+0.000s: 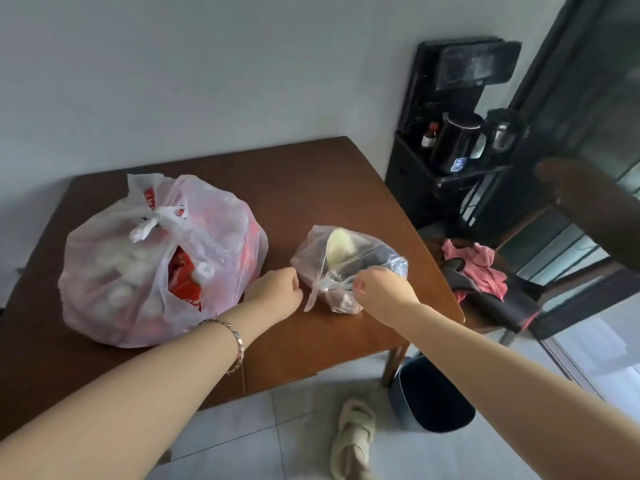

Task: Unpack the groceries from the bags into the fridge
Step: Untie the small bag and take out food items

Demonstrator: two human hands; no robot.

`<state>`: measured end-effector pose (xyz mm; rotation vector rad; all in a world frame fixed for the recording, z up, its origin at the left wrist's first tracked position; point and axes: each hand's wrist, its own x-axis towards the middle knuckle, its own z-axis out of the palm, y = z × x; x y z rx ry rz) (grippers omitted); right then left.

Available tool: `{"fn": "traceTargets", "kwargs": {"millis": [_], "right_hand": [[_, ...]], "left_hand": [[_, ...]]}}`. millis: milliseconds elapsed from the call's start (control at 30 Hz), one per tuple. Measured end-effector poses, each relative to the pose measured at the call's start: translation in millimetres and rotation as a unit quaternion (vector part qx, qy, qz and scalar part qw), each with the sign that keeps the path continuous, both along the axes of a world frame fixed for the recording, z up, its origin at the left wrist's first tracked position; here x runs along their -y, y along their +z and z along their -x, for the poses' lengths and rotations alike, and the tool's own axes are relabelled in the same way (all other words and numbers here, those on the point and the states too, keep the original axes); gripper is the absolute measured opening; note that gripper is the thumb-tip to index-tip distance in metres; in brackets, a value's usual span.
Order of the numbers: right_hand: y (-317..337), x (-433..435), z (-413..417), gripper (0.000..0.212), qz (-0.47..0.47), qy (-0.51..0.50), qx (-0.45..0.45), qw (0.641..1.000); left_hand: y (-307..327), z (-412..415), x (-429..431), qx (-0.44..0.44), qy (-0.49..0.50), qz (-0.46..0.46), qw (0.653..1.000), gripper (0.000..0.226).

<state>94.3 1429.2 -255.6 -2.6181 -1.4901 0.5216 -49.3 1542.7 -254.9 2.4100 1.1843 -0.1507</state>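
Near the right edge of the table (311,168), the knot (325,289) of the small bag (346,252) lies between 2 hands. The right hand (382,289) pinches its plastic. The left hand (277,291) is curled just beside it, its hold unclear. The big bag (145,265), tied, sits toward the left edge.

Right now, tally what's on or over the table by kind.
large white bag: 1
small clear bag: 1
hands: 2 (left hand, right hand)
Total: 4
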Motion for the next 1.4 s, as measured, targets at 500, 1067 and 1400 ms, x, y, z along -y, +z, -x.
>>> {"fn": "traceTargets", "kwargs": {"millis": [500,1067,1400], "right_hand": [[-85.8,-108.9,-43.3,0.024,0.043,0.270,0.028,0.961],[-30.0,-99.9,-101.1,0.025,-0.229,0.199,-0.130,0.944],[-42.5,-100.2,-65.9,0.007,-0.338,-0.060,-0.035,0.938]], "left_hand": [[-42.6,-52.9,-66.9,0.059,0.070,0.151,0.984,0.016],[-31.4,-93.0,-81.4,0.209,-0.124,0.048,0.969,0.008],[-38.0,-103.8,-70.6,0.263,0.045,0.141,0.953,0.009]]}}
